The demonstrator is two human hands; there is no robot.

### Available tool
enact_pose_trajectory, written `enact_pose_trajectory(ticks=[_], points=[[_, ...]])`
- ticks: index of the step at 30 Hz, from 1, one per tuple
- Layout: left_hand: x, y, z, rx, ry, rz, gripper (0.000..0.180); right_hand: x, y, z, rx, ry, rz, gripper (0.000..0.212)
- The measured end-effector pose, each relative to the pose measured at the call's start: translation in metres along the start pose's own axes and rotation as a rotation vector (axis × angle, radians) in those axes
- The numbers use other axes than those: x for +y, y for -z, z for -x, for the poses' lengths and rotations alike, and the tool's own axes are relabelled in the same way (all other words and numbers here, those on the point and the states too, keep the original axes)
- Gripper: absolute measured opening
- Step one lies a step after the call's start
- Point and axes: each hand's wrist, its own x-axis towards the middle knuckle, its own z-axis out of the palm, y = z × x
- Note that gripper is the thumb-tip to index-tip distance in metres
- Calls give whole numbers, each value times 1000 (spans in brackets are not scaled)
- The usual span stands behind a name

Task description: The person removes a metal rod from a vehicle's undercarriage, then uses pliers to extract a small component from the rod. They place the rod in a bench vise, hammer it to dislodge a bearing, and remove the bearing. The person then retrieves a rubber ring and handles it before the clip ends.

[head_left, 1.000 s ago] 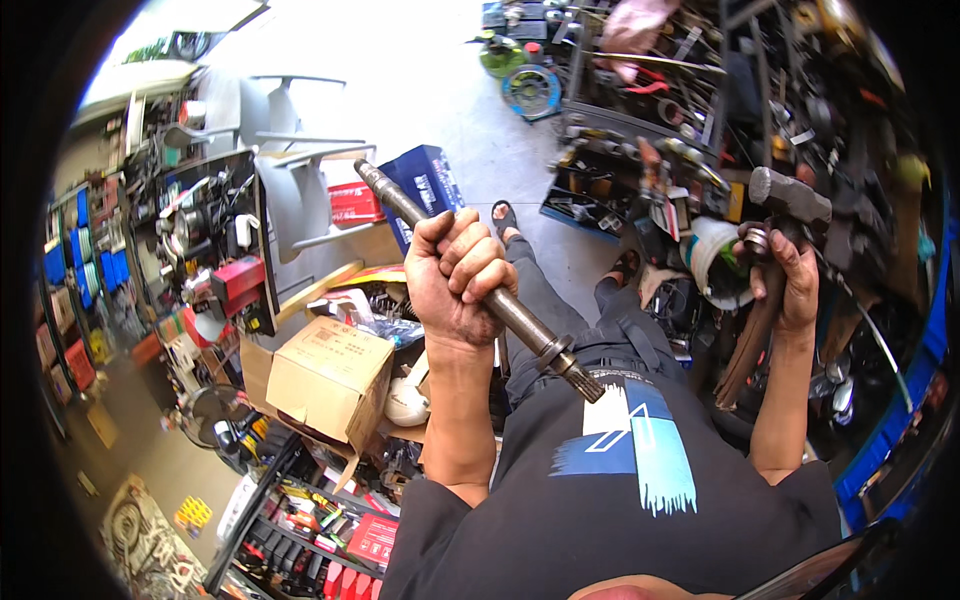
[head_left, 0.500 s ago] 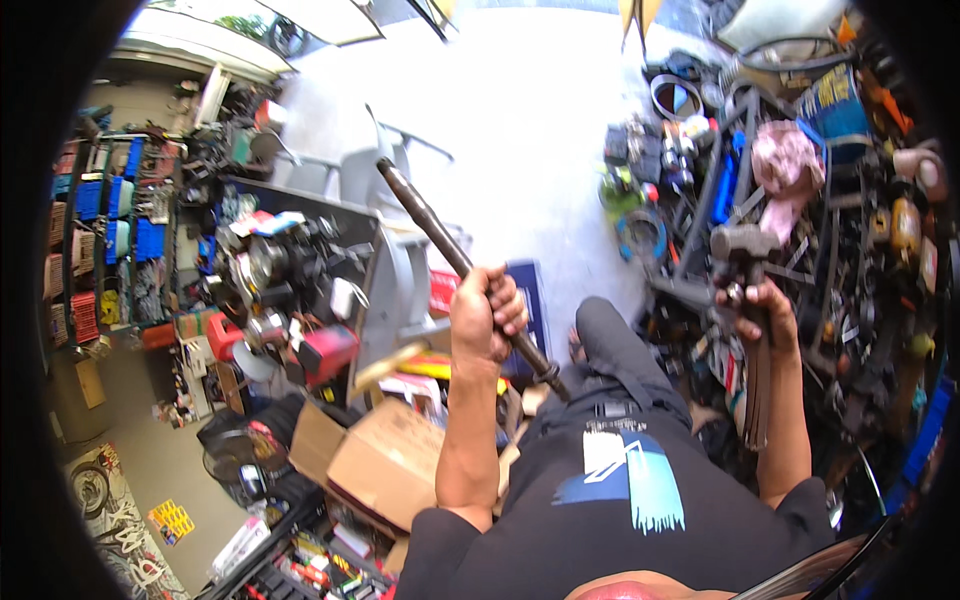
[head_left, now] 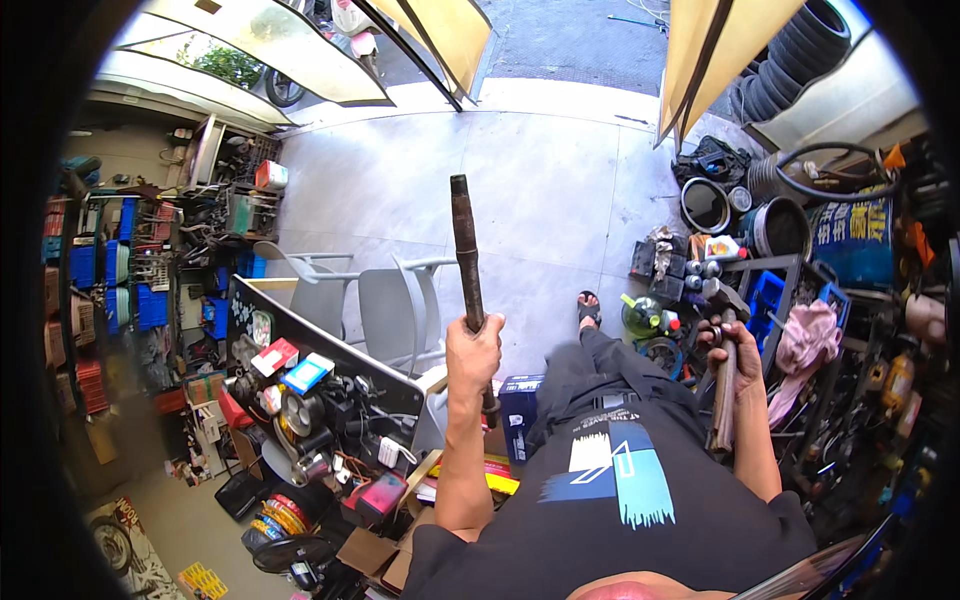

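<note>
My left hand (head_left: pixel 473 358) is closed round the lower part of a long, dark, stepped metal shaft (head_left: pixel 466 240). The shaft points nearly straight away from me, and its short lower end shows below my fist. On the right, my right hand (head_left: pixel 738 358) grips a hammer (head_left: pixel 724 385) close under its blocky metal head (head_left: pixel 724 297). The handle hangs down toward my forearm. A small round metal piece (head_left: pixel 715 336) shows at the fingers of that hand; how it is held I cannot make out. The two hands are well apart.
Grey plastic chairs (head_left: pixel 392 308) stand ahead on the left beside a cluttered table (head_left: pixel 330 345). An open cardboard box (head_left: pixel 375 550) lies near my left elbow. On the right, a metal rack (head_left: pixel 790 290) bears a pink cloth (head_left: pixel 808 335). Yellow curtains (head_left: pixel 690 70) hang at the doorway.
My view has tipped up toward the doorway. The shaft has swung from leaning left to nearly straight ahead. My right hand with the hammer sits lower and slightly further left in the picture.
</note>
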Motion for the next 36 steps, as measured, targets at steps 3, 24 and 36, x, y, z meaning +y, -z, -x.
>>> enact_pose_trajectory(ticks=[3, 24, 36], points=[[50, -6, -67, 147, -131, -290, 36, -34, -75, -64, 7, -17, 60, 22], [494, -157, -642, -102, -519, -674, 32, -230, -500, -483, 192, 102, 139, 30], [723, -360, -962, -196, -306, -620, 35, -518, -737, -726, 266, 262, 28, 15]])
